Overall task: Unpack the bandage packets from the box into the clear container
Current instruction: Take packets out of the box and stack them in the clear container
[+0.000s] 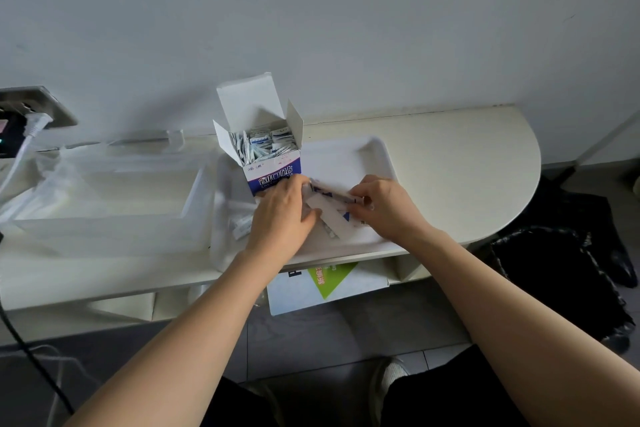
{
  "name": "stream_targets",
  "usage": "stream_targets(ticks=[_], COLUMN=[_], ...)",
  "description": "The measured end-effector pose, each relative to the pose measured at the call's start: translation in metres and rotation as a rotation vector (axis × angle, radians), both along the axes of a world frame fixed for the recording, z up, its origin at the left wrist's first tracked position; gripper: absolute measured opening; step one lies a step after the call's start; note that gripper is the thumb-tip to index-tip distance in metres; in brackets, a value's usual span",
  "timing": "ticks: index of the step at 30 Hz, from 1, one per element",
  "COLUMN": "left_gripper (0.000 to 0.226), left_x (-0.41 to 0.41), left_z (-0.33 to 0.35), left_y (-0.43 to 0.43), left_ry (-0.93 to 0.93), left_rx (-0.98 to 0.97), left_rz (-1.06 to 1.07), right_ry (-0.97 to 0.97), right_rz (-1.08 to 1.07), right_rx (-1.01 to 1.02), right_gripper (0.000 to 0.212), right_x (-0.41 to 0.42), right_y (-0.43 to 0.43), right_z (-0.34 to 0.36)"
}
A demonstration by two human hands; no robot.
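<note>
An open white and blue bandage box (266, 163) stands on a white tray (374, 156), flaps up, with several small packets (266, 144) inside. Just in front of it my left hand (282, 215) and my right hand (384, 208) hold a stack of bandage packets (332, 196) between them, one hand at each end, fingers curled round it. More white packets (332, 218) lie under the stack on the tray. One loose packet (241, 225) lies left of my left hand. The clear container (114, 191) stands to the left of the tray.
The cream table (467, 166) ends in a rounded edge at the right, against a white wall. A wall socket with a white plug (33, 125) is at the far left. A booklet with a green corner (325, 281) lies on the shelf below. A black bag (561, 270) sits on the floor.
</note>
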State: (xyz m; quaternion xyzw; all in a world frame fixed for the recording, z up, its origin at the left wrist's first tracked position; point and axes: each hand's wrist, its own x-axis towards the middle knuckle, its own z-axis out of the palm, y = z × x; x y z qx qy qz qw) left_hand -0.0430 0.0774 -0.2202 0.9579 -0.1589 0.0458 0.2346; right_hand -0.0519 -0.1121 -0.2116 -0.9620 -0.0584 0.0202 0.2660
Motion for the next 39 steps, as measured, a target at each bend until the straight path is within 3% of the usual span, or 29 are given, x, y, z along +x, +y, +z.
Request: stream_targets(ticks=[10, 18, 21, 25, 28, 33, 39], left_gripper=[0.021, 0.011, 0.017, 0.017, 0.016, 0.01, 0.007], left_x=[0.006, 0.003, 0.001, -0.002, -0.004, -0.007, -0.006], left_z=[0.001, 0.005, 0.006, 0.003, 0.003, -0.002, 0.005], left_y=[-0.005, -0.003, 0.0, 0.004, 0.005, 0.001, -0.001], left_ry=[0.005, 0.206, 0.223, 0.121, 0.057, -0.039, -0.079], left_rx=[-0.161, -0.592, -0.71, -0.652, -0.618, -0.456, -0.388], left_rz=[0.12, 0.027, 0.014, 0.012, -0.019, -0.083, -0.105], right_ry=[-0.261, -0.289, -0.24, -0.044, 0.123, 0.046, 0.153], right_rz=[-0.059, 0.088, 0.138, 0.196, 0.052, -0.04, -0.128], right_rx=[0.128, 0.234, 0.302, 0.396, 0.602, 0.618, 0.778], right_gripper=[0.021, 0.026, 0.035, 0.03, 0.041, 0.005, 0.025], right_x=[0.006, -0.002, -0.005, -0.012, -0.011, -0.01, -0.006], right_y=[-0.01, -0.004, 0.0, 0.004, 0.006, 0.017, 0.012], right_z=[0.0, 0.006, 0.01, 0.016, 0.02, 0.017, 0.013])
